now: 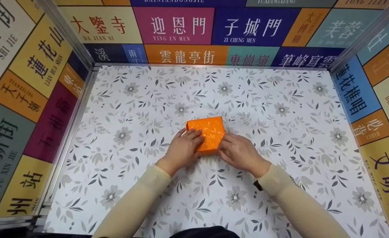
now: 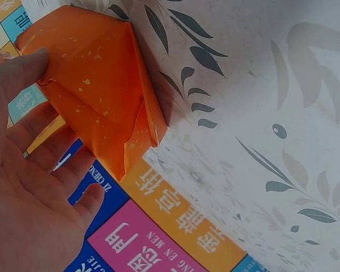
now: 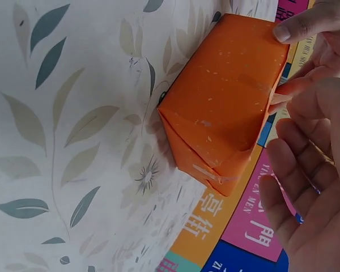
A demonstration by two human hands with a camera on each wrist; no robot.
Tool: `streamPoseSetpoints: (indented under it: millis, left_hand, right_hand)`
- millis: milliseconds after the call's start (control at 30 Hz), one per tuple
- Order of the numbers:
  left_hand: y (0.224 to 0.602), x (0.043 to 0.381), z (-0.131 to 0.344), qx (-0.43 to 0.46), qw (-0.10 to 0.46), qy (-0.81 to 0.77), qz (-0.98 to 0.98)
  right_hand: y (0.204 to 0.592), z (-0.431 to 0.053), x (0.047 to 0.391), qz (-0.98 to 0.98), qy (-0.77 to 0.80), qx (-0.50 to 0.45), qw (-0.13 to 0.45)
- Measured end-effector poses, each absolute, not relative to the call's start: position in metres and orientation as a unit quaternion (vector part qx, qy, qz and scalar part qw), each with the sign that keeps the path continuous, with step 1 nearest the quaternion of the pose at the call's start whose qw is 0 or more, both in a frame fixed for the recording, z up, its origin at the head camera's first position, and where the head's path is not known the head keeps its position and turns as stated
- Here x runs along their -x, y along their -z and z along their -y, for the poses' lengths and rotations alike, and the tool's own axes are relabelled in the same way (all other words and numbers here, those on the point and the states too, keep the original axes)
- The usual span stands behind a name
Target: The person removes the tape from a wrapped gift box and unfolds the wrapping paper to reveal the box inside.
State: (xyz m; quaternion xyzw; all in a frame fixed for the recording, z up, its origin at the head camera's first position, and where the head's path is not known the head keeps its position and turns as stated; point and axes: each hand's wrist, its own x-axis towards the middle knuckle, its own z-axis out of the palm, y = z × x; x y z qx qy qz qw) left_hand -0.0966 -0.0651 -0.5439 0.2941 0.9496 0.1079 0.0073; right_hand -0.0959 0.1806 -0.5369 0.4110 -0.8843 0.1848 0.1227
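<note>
A small box wrapped in orange, gold-flecked paper (image 1: 210,134) stands on the flowered table between both hands. My left hand (image 1: 184,147) holds its left side, fingers over the top; its thumb lies along a face of the box in the left wrist view, below slanting folds of paper (image 2: 105,124). At the lower right edge, my right hand (image 1: 239,150) pinches the paper with curled fingertips. The right wrist view shows creased, folded paper (image 3: 201,164) at one end of the box, with the right hand's other fingers (image 3: 294,170) loosely bent beside it.
A white tabletop with grey flowers and leaves (image 1: 141,109) spreads around the box. Panels with coloured signs rise behind (image 1: 177,26), at the left (image 1: 42,66) and at the right (image 1: 359,89). Metal rails (image 1: 211,65) run along the table's far edge.
</note>
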Motion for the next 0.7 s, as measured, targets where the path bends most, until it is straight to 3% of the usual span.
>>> streamPoseSetpoints:
  millis: [700]
  left_hand:
    - [0.544,0.095,0.066,-0.294,0.015,-0.107,-0.950]
  right_hand:
    - [0.536,-0.190,0.084,0.854,-0.185,-0.463,0.149]
